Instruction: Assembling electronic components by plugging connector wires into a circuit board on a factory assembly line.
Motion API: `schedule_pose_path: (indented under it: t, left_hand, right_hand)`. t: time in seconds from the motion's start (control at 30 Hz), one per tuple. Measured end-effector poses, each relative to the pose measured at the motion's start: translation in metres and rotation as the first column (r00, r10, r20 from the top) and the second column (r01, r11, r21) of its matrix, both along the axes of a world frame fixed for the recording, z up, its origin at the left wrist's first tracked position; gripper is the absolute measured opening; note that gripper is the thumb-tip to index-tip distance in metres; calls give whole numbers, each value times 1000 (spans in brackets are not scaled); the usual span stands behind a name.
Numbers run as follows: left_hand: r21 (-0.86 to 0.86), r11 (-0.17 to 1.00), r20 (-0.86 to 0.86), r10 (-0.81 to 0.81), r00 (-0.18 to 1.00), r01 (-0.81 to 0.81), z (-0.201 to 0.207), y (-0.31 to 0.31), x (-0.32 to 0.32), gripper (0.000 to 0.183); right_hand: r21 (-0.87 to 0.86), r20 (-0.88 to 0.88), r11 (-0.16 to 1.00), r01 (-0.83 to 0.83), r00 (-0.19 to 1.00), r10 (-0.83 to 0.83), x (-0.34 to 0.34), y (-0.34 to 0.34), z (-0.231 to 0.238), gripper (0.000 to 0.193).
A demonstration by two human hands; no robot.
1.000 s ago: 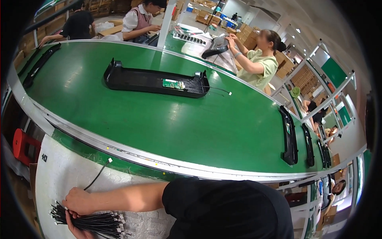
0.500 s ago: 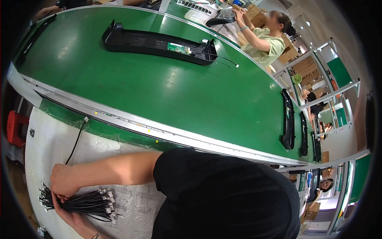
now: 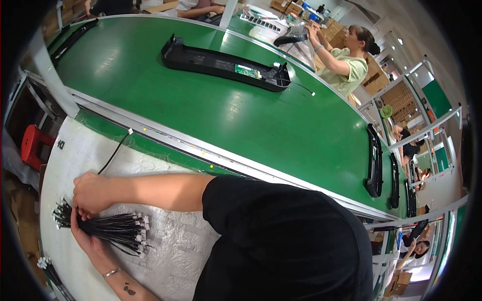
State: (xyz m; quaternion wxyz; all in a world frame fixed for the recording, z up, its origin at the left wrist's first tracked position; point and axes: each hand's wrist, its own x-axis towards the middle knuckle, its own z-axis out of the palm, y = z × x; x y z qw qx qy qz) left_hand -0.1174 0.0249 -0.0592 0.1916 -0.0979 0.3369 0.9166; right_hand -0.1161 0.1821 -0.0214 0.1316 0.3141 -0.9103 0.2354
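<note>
A bundle of black cables with white connectors at its ends lies on the white work surface. My left hand, a bracelet on its wrist, is closed round the bundle near its left end. Just above it, my right hand is curled, its fingertips down at the bundle beside my left fingers. What those fingertips grip, if anything, is hidden. A single black cable runs from behind my right hand up to a white connector near the green belt's edge; its lower end is out of sight.
Across the green belt lies a long black housing with a green circuit board. More black housings lie at the right. A red stool stands left. Another cable bundle is at lower left. A co-worker works beyond the belt.
The view has swung, so most of the scene sits further right in the picture. Both my hands stay at the cable bundle, with little visible change in their grip.
</note>
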Motion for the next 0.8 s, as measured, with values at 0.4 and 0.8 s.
schedule_pose_path:
  t: [0.4, 0.8]
  left_hand:
    - [-83, 991, 35, 105, 994, -102, 22, 4, 10, 12]
    - [-144, 975, 73, 180, 981, -168, -2, 1, 41, 12]
  right_hand:
    - [90, -482, 748, 657, 686, -544, 111, 201, 55, 41]
    - [255, -199, 245, 935, 299, -933, 348, 437, 15, 13]
